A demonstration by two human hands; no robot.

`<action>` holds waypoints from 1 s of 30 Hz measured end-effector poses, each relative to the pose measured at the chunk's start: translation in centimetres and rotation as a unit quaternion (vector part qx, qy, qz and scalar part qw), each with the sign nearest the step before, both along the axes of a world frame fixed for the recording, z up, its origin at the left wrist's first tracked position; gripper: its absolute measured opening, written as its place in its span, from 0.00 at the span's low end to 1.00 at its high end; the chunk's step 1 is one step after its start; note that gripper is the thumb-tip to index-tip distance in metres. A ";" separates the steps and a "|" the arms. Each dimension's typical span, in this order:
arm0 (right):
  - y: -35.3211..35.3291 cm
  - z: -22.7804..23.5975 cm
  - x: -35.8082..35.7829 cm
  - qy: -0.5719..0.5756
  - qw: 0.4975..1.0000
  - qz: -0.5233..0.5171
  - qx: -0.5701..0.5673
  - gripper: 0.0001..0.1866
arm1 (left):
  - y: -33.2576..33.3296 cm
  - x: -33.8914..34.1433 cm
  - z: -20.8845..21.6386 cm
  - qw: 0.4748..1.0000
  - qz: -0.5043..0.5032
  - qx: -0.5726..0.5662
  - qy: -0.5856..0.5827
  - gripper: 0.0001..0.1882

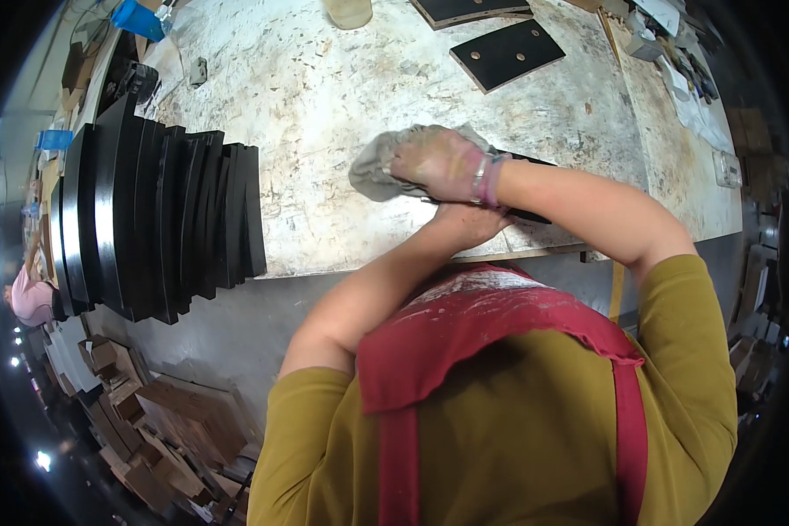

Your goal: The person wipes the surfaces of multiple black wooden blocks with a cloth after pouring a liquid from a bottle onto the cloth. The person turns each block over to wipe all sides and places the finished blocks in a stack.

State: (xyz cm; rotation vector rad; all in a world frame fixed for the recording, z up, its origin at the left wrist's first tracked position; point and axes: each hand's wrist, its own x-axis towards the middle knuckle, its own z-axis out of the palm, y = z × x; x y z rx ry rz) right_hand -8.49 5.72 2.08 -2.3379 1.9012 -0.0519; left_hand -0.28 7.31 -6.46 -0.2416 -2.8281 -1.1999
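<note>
A crumpled grey rag (370,167) lies bunched at the near middle of the table. My right hand (438,163), in what looks like a thin stained glove, grips it and presses down. Under my right forearm a black panel (535,216) shows only in part, at the table's near edge. My left hand (473,225) reaches in beneath my right wrist, against the panel; its fingers are mostly hidden, so their hold is unclear.
Many curved black panels (149,210) stand packed in a row at the left. A black panel with holes (508,55) lies at the far right, near another. A pale container (349,12) stands at the back, a blue cup (137,19) at the far left. Cartons (188,421) sit below left.
</note>
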 end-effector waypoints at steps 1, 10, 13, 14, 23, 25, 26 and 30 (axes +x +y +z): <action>-0.8 -0.3 0.1 -0.004 0.999 -0.023 -0.030 0.08 | -0.2 0.0 0.4 0.994 0.030 -0.048 0.092 0.34; 1.0 1.1 -0.4 -0.034 0.997 0.050 -0.038 0.09 | -0.1 0.5 -0.1 0.997 -0.029 -0.061 0.031 0.31; -0.6 -0.1 -1.2 -0.020 0.998 -0.033 -0.042 0.07 | -0.6 -0.1 2.3 0.989 -0.057 -0.108 -0.082 0.31; -1.6 0.0 -1.6 -0.013 0.997 -0.073 -0.010 0.07 | -0.9 -0.3 2.9 0.994 -0.039 -0.096 -0.015 0.31; -1.6 0.4 0.8 -0.023 0.999 0.031 0.013 0.08 | 0.1 0.0 -1.1 0.982 0.011 -0.171 0.080 0.30; -2.3 0.2 0.7 -0.028 0.999 0.016 -0.006 0.08 | 0.0 -0.2 1.1 0.993 0.060 -0.011 0.099 0.29; -2.4 -0.2 0.1 -0.074 0.997 -0.003 -0.023 0.09 | -0.5 -0.4 2.7 1.000 0.000 -0.026 -0.013 0.29; -0.1 1.9 -0.5 -0.088 0.995 0.056 0.005 0.09 | -0.4 0.1 -0.8 0.992 -0.033 0.055 -0.104 0.28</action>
